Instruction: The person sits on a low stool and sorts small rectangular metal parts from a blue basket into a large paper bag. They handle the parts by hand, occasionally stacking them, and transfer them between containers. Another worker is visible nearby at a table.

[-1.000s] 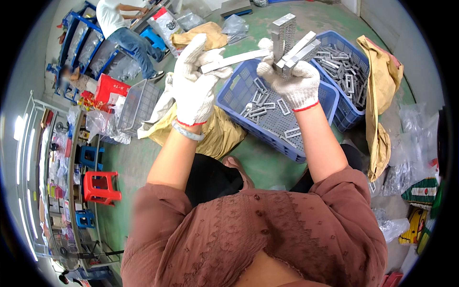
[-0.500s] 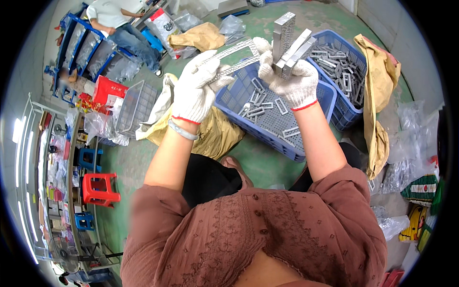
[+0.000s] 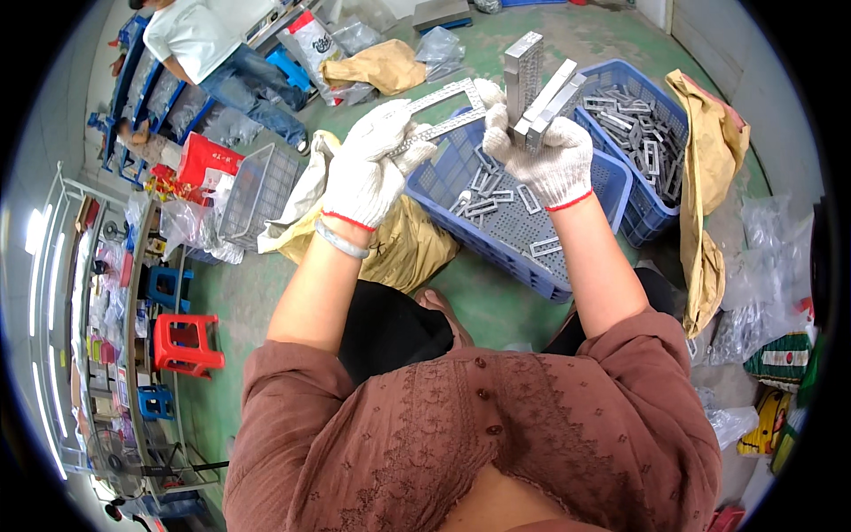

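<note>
- Left white-gloved hand [image 3: 377, 168]: closed on flat grey metal rectangular frame [image 3: 441, 108].
- Right white-gloved hand [image 3: 542, 160]: clenched around bundle of grey metal frames [image 3: 534, 82], above near blue plastic crate [image 3: 581, 266].
- White printed bag [image 3: 312, 40]: far floor edge.

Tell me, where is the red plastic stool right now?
In the head view, the red plastic stool stands on the green floor at the person's left, beside the shelf rack and just below a smaller blue stool.
</note>
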The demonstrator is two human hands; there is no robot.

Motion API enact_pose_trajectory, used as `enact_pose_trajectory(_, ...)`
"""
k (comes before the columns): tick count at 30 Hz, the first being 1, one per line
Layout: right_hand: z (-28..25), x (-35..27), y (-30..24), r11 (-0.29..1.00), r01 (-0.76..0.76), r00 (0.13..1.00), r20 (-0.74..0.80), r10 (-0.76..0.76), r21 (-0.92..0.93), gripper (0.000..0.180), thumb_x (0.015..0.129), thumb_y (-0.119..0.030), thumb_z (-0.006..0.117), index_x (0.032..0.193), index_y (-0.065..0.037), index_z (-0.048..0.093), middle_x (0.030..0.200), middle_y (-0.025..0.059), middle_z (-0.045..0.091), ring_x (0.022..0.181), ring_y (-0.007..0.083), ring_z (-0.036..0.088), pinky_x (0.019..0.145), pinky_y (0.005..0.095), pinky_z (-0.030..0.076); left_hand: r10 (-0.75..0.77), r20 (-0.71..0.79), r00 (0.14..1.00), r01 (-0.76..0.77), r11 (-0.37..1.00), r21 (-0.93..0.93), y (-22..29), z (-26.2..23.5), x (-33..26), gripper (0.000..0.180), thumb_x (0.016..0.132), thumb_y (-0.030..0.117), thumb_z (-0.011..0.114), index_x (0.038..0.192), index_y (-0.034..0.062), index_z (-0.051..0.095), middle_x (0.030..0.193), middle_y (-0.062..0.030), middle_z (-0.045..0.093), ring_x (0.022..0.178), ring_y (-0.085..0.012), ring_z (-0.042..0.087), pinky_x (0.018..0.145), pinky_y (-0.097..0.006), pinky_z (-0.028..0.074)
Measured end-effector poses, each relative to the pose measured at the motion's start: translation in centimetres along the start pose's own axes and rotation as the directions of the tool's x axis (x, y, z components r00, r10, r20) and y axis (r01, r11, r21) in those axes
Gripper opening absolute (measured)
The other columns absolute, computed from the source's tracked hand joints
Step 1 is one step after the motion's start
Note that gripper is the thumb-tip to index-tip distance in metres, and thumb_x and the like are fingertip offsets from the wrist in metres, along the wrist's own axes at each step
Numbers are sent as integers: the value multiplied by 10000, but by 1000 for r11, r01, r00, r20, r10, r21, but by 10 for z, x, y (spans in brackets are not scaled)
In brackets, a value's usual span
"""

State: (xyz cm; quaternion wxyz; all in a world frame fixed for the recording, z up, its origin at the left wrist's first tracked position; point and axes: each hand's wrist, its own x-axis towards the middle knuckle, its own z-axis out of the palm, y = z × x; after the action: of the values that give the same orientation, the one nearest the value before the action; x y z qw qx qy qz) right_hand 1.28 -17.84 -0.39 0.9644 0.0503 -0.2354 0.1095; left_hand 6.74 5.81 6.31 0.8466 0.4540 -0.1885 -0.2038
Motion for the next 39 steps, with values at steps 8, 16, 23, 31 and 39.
enact_pose_trajectory(8, -9, 8, 15, 992, -15, 996, 87, 26, -124, 583, 712, -84, 658, 1247, 129, 565, 1303, 286, 582, 1165, 441, 586, 972, 599, 513, 18, -97, 995, -8, 995, 99, 17, -8, -13, 334, 925, 40, 618, 1251, -18, 577, 1056, -134, 633, 979, -281, 661, 838, -404, 592)
enact_pose_trajectory(16, -30, -1, -16, 985, 38, 985, -161, -66, -167, 815, 710, -31, 668, 1446, 108, 346, 1455, 294, 449, 1257, 456, 522, 1022, 541, 484, 451, -414, 791, -130, 784, 607, 118, -119, -30, 321, 917, 11, 626, 1224, -45, 552, 1032, -161, 658, 948, -283, 669, 861, -426, 589)
enact_pose_trajectory(23, -42, 2, -24, 960, 92, 979, -154, -136, -263, 736, 743, -85, 615, 1419, 107, 396, 1395, 259, 503, 1151, 395, 568, 964, 504, 507, 241, -194, 951, 294, -513, 807, 129, -189, -30, 244, 795, 345, 647, 869, 173, 803, 890, -87, 758, 887, -219, 720, 818, -343, 553)
enact_pose_trajectory(31, -27, 12, 2, 956, 97, 925, -328, -189, -277, 636, 710, -68, 567, 1305, 143, 485, 1141, 230, 605, 969, 367, 619, 822, 447, 562, 275, -537, 797, 595, -212, 775, 108, -159, -4, 378, 742, 343, 777, 1023, 91, 765, 1022, -100, 745, 939, -214, 698, 857, -320, 533)
enact_pose_trajectory(39, -23, 13, 22, 979, 46, 908, -400, -123, -197, 474, 773, -48, 550, 1228, 81, 520, 1172, 260, 577, 993, 397, 591, 816, 500, 536, 150, -235, 960, 203, 199, 959, 97, -111, 8, 338, 855, 309, 771, 1052, 41, 710, 915, -38, 679, 757, -139, 626, 691, -275, 515)
